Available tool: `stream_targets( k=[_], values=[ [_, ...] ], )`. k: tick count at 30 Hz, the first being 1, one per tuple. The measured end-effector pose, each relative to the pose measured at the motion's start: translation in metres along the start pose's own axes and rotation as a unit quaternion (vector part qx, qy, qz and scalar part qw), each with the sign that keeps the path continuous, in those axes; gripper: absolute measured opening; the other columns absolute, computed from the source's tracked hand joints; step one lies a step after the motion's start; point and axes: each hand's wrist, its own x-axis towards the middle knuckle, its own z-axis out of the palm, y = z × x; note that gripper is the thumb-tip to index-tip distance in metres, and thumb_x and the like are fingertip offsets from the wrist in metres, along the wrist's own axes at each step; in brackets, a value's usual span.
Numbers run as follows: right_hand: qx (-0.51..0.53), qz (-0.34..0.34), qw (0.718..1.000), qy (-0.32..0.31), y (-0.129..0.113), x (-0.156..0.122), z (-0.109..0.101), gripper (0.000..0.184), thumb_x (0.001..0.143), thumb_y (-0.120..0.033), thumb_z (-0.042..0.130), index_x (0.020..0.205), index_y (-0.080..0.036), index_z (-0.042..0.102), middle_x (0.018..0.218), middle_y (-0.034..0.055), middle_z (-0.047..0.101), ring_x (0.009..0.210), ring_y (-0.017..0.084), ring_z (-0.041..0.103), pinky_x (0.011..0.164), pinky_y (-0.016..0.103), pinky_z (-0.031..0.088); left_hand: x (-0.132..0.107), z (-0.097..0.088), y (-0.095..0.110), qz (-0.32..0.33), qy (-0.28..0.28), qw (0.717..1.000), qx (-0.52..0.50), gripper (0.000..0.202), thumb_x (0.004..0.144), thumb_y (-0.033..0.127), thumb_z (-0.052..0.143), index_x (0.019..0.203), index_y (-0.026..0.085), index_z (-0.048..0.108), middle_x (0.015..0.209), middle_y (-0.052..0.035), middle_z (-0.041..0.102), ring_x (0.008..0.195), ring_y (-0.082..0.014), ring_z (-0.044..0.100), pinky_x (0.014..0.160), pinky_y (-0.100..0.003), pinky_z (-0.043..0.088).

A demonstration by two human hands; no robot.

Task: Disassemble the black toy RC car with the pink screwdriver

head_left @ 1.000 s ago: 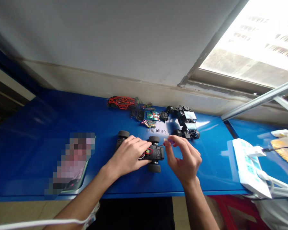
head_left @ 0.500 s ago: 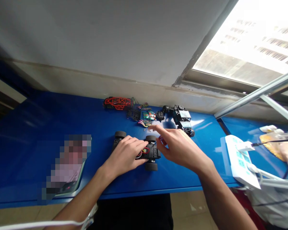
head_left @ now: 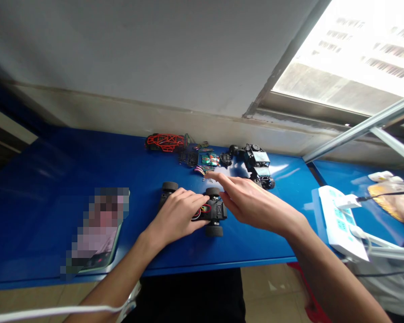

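Beneath the gripping left hand [head_left: 177, 216] lies the car chassis [head_left: 217, 210]; right hand [head_left: 252, 204] reaches past, fingers spread.

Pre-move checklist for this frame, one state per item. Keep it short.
1. Left hand clamped over the black car chassis: ok.
2. Chassis flat, visible wheels on the blue table: ok.
3. Right hand open, fingers stretched, nothing seen in it: ok.
4. Right index fingertip touching the table just short of the green circuit board: cannot tell.
5. Gap between right hand and the black toy truck: cannot tell.
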Motion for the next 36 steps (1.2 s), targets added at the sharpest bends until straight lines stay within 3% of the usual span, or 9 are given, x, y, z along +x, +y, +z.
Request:
stream_targets(
  k=[4,7,13,16,21,26,29,33,36],
  values=[
    [-0.042,0.045,0.998,0.009,0.0002,0.0,0.0031,0.026,0.107,-0.025,0.045,0.127,-0.017,0.06,0.087,0.0074,0.072,0.07,0.017,0.06,0.06,0.029,0.027,-0.0002,-0.0013,0.0011,0.0,-0.005,1.0,-0.002,0.048,0.085,0.037,0.084,0.127,0.021,0.067,0.121,-0.0051,0.076,0.108,-0.0282,0.069,0.092,-0.042,0.049],
    [-0.101,0.084,0.991,-0.009,0.0005,0.0019,0.0047,0.028,0.11,-0.036,0.044,0.111,-0.019,0.066,0.065,0.0018,0.064,0.053,0.015,0.049,0.056,0.031,0.018,0.0006,-0.0016,0.0013,-0.002,-0.005,1.0,-0.002,0.046,0.085,0.036,0.085,0.125,0.022,0.068,0.122,-0.0046,0.076,0.106,-0.0277,0.069,0.09,-0.041,0.05],
    [-0.015,0.018,0.999,-0.027,0.002,-0.0035,-0.0028,0.045,0.102,-0.011,0.044,0.147,-0.02,0.044,0.091,0.0046,0.071,0.072,0.016,0.061,0.062,0.027,0.03,0.0018,-0.0015,0.0008,0.0,-0.002,1.0,0.008,0.052,0.085,0.035,0.084,0.131,0.019,0.066,0.127,-0.0091,0.075,0.114,-0.0301,0.069,0.098,-0.044,0.05],
    [-0.009,0.015,1.0,-0.014,0.0016,-0.0037,-0.0039,0.042,0.1,-0.012,0.048,0.141,-0.021,0.049,0.106,0.0084,0.072,0.085,0.018,0.065,0.066,0.027,0.033,0.0016,-0.0027,0.0013,-0.004,-0.002,1.0,0.005,0.05,0.085,0.034,0.083,0.129,0.019,0.066,0.124,-0.0076,0.075,0.111,-0.0297,0.069,0.095,-0.043,0.05],
    [-0.098,0.088,0.991,-0.019,-0.0003,0.0025,-0.0005,0.026,0.11,-0.038,0.046,0.121,-0.021,0.063,0.073,0.0042,0.069,0.058,0.016,0.056,0.057,0.03,0.019,0.0013,-0.0048,0.003,-0.01,-0.004,1.0,0.003,0.04,0.085,0.034,0.084,0.12,0.022,0.07,0.117,-0.0057,0.077,0.103,-0.028,0.07,0.088,-0.04,0.05],
    [-0.027,0.048,0.998,-0.018,0.001,0.0011,-0.0008,0.037,0.105,-0.015,0.043,0.141,-0.02,0.05,0.087,0.0055,0.073,0.064,0.015,0.057,0.059,0.028,0.024,0.002,-0.0036,0.0029,-0.005,-0.001,1.0,0.003,0.047,0.084,0.034,0.084,0.127,0.022,0.067,0.124,-0.0063,0.075,0.108,-0.0288,0.069,0.093,-0.041,0.049],
    [-0.011,0.035,0.999,0.003,0.0015,-0.0005,0.0001,0.032,0.104,-0.015,0.045,0.135,-0.019,0.054,0.102,0.009,0.074,0.071,0.015,0.059,0.06,0.028,0.025,0.0018,-0.0036,0.0026,-0.007,-0.001,1.0,0.002,0.044,0.084,0.034,0.084,0.124,0.022,0.068,0.121,-0.006,0.076,0.107,-0.0284,0.069,0.09,-0.04,0.049],
    [-0.1,0.071,0.992,0.009,0.0009,0.0012,0.004,0.028,0.11,-0.036,0.044,0.108,-0.019,0.066,0.069,0.0036,0.066,0.053,0.013,0.047,0.058,0.031,0.016,0.0015,-0.0049,0.003,-0.012,-0.003,1.0,0.001,0.042,0.083,0.034,0.085,0.121,0.022,0.069,0.118,-0.0055,0.076,0.104,-0.0282,0.07,0.089,-0.039,0.049],
    [-0.114,0.069,0.991,0.0,0.0013,0.0017,0.0034,0.028,0.11,-0.032,0.041,0.11,-0.019,0.066,0.058,-0.0002,0.057,0.048,0.012,0.04,0.057,0.032,0.014,0.0017,-0.0043,0.0031,-0.014,-0.005,1.0,0.001,0.045,0.084,0.035,0.084,0.124,0.022,0.068,0.12,-0.0062,0.076,0.105,-0.0288,0.069,0.091,-0.04,0.049]
  ],
)
